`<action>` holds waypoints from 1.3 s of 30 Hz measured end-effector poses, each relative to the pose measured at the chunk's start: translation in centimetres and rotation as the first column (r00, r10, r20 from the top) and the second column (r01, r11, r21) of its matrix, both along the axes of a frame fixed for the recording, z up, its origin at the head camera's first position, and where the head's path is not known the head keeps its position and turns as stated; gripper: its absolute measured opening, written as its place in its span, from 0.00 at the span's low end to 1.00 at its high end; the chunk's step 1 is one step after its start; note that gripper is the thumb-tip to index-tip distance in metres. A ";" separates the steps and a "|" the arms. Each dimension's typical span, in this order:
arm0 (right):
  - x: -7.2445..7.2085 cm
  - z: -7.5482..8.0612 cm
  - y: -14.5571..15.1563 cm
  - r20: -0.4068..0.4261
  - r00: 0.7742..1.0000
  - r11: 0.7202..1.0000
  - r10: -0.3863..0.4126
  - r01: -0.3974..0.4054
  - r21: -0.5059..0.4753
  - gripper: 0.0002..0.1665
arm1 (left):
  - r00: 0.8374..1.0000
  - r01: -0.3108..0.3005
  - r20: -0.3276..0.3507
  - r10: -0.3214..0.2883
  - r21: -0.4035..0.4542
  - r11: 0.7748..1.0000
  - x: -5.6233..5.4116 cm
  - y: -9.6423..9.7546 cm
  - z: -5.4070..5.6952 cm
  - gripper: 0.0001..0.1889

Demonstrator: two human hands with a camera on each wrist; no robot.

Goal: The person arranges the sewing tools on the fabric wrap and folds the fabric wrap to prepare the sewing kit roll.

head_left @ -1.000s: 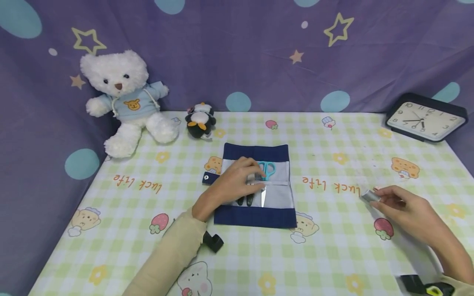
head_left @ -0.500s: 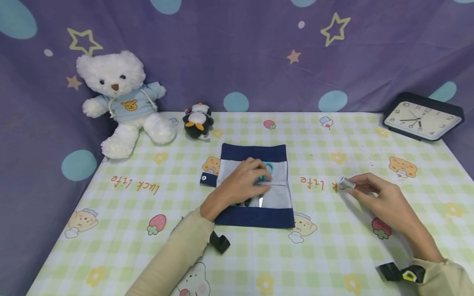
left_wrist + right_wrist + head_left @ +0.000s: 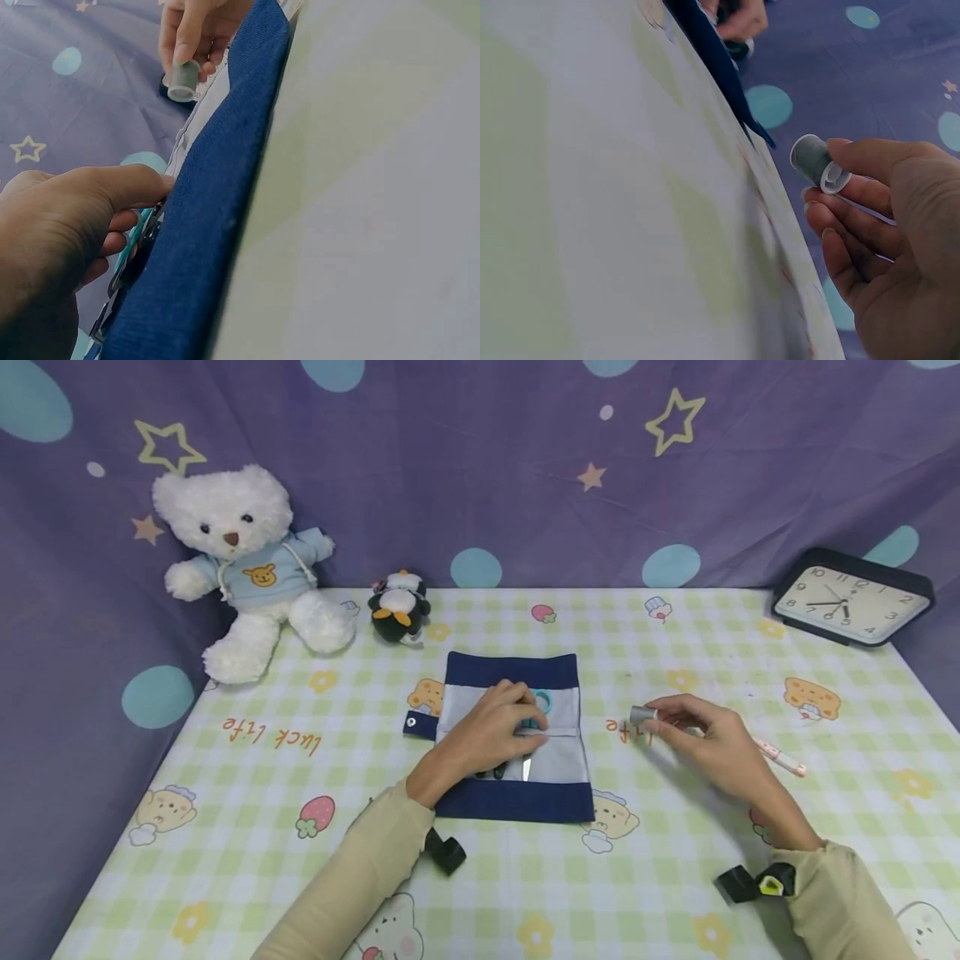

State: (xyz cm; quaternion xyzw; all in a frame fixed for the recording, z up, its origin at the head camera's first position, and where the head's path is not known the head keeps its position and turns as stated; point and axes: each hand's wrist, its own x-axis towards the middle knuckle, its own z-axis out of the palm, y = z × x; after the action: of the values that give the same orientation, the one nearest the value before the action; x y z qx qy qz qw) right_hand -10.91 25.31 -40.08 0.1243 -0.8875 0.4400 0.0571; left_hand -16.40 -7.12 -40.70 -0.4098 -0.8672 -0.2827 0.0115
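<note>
The right hand [image 3: 712, 742] pinches a grey spool [image 3: 642, 715] above the worktop [image 3: 637, 893]; the left hand [image 3: 480, 727], thumb [image 3: 529, 744] and fingers [image 3: 517, 695] parted, partly covers scissors [image 3: 527, 767] in a navy pouch [image 3: 517, 802]

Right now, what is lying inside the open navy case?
In the navy case, turquoise-handled scissors show partly, along with dark tool ends. The left hand covers the middle, so whatever lies directly beneath it cannot be seen.

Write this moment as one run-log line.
left grip: over open navy pouch, partly hiding teal-handled scissors | right grip: pinches grey spool, right of pouch | pink-white tube: on tablecloth
</note>
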 end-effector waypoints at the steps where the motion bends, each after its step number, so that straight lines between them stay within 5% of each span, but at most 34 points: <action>1: -0.2 -0.1 -0.3 0.004 1.000 1.000 0.011 -0.011 -0.015 0.14 | 1.000 0.001 -0.002 -0.001 0.001 1.000 0.0 0.0 0.0 0.06; 15: -2.7 -0.9 -4.1 0.053 0.986 0.971 0.160 -0.147 -0.190 0.13 | 1.000 0.000 -0.022 0.000 -0.006 1.000 -0.1 0.0 -0.2 0.05; 32: -4.3 -0.8 -6.8 -0.036 0.978 0.974 0.207 -0.210 -0.089 0.13 | 0.999 0.006 -0.039 -0.005 0.007 1.000 -0.2 0.0 -0.3 0.04; 39: -4.4 -0.6 -7.5 -0.012 0.983 0.979 0.184 -0.184 -0.088 0.15 | 0.999 -0.003 -0.033 0.003 0.013 1.000 -0.2 0.0 -0.3 0.04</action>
State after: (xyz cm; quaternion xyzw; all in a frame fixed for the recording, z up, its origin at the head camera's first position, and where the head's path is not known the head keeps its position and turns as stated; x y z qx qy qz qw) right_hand -15.34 17.85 -40.68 0.2041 -0.8517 0.4821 0.0230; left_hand -16.59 -7.07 -40.97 -0.4130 -0.8657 -0.2813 0.0290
